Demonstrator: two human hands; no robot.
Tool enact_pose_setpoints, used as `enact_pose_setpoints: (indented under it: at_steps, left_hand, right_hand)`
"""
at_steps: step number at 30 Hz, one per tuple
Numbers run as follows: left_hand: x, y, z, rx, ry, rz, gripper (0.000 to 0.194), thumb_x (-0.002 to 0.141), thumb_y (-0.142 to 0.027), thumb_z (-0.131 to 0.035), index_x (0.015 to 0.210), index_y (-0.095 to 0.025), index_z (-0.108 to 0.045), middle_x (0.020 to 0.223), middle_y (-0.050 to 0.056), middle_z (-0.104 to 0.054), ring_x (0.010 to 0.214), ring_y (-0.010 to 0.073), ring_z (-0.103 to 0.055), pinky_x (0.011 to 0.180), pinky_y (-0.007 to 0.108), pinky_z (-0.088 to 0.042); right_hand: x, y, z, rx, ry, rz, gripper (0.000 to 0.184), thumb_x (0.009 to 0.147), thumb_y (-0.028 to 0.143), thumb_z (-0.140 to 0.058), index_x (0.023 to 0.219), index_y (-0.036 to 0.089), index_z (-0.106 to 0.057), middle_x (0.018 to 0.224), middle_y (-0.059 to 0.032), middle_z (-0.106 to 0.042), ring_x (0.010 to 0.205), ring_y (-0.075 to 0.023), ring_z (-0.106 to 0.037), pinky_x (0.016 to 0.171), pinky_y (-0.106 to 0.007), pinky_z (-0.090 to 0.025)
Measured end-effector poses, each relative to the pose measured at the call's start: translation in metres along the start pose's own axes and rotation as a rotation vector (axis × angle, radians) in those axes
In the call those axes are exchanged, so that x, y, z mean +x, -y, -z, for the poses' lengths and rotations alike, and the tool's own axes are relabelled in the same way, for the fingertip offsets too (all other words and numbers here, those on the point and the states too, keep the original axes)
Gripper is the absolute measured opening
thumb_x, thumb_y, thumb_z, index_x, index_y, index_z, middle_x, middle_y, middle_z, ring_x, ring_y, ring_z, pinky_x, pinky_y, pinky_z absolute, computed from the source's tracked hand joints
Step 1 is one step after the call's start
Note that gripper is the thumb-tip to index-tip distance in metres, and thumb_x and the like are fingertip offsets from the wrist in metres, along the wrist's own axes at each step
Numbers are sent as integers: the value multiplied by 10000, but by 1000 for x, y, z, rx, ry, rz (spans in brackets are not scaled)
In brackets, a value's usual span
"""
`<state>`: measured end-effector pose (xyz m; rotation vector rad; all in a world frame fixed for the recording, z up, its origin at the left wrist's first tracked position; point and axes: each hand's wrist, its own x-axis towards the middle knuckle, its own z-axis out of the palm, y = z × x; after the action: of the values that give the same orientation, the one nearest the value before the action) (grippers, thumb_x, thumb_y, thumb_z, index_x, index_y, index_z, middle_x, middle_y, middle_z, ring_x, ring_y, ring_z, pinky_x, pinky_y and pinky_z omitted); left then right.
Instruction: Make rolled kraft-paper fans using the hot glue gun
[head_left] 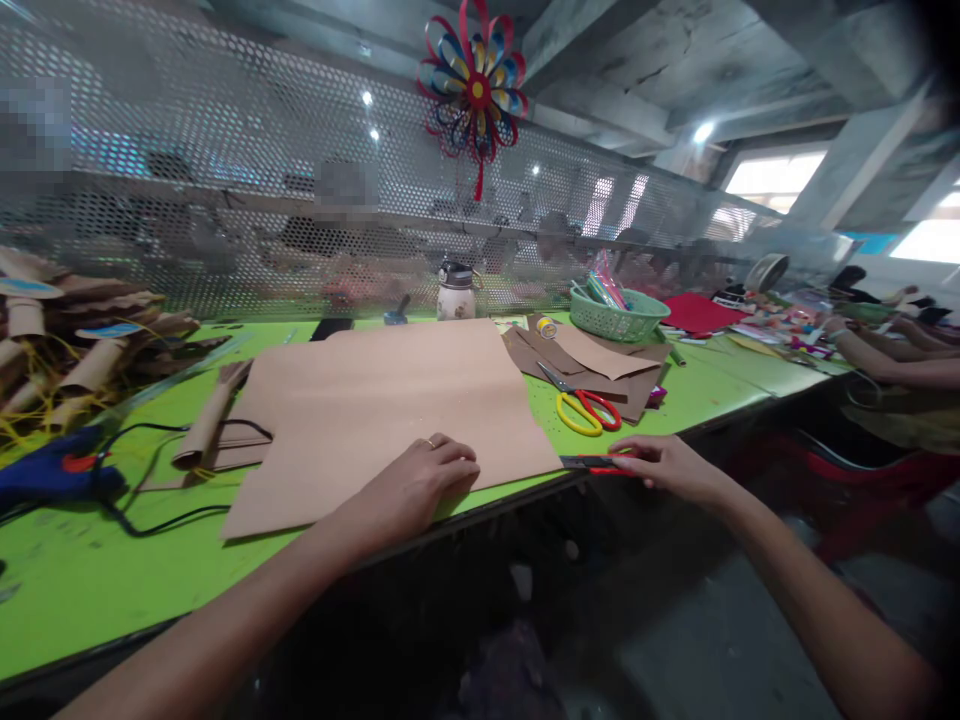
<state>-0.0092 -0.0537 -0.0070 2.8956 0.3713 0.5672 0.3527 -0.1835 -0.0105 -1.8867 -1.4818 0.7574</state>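
A large sheet of brown kraft paper (382, 400) lies on the green table, with a soft crease across it. My left hand (424, 475) rests on the sheet's near edge, palm down, fingers laid out and slightly bent, a ring on one finger. At the sheet's near right corner, my right hand (667, 467) pinches a slim red-and-black utility knife (600, 464). The knife's dark end touches or lies right beside the paper corner; I cannot tell which. Just beyond it are scissors (581, 405) with one yellow and one red handle loop, their blades slightly apart.
Brown paper offcuts (592, 360) and a green basket (619, 312) stand behind the scissors. A bottle (456, 292) is at the back. On the left are a blue glue gun (56, 475) with a black cord, a paper roll (210, 420) and piled paper pieces. Another person's arm (892, 365) shows at right.
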Motion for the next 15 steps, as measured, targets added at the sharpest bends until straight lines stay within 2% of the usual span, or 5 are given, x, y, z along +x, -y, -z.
enact_pose_setpoints:
  at_steps: [3,6,10,15]
  left_hand:
    - [1,3,-4,-30,25,-24,312,990,-289,-359,1088,-219,-648,1166,68,-649,1053,194,-549,901,347,-398]
    - [-1,6,-8,-14,48,-13,323,983,-342,-384,1191,-228,-604,1254,56,-619,1144,210,-512,956,369,-356]
    - [-3,9,-8,-18,96,-25,378,978,-400,-383,1275,-246,-558,1319,51,-588,1195,220,-487,990,380,-318]
    - [0,9,-7,-94,114,14,402,998,-385,-319,1252,-252,-601,1294,35,-614,1159,201,-520,981,364,-344]
  right_hand:
    - [6,8,5,-141,71,154,424,792,472,-639,1083,174,-720,964,-63,-731,835,-206,-652,742,-288,-508]
    - [10,12,10,-168,162,250,448,791,478,-648,1146,211,-700,1139,-57,-702,1042,-254,-631,949,-348,-459]
    - [13,6,11,-169,244,255,526,757,491,-692,1201,209,-670,1170,-61,-692,1076,-259,-630,994,-347,-443]
    - [8,-8,7,-151,188,271,520,760,502,-690,1191,211,-676,1178,-62,-689,1094,-265,-626,1001,-357,-450]
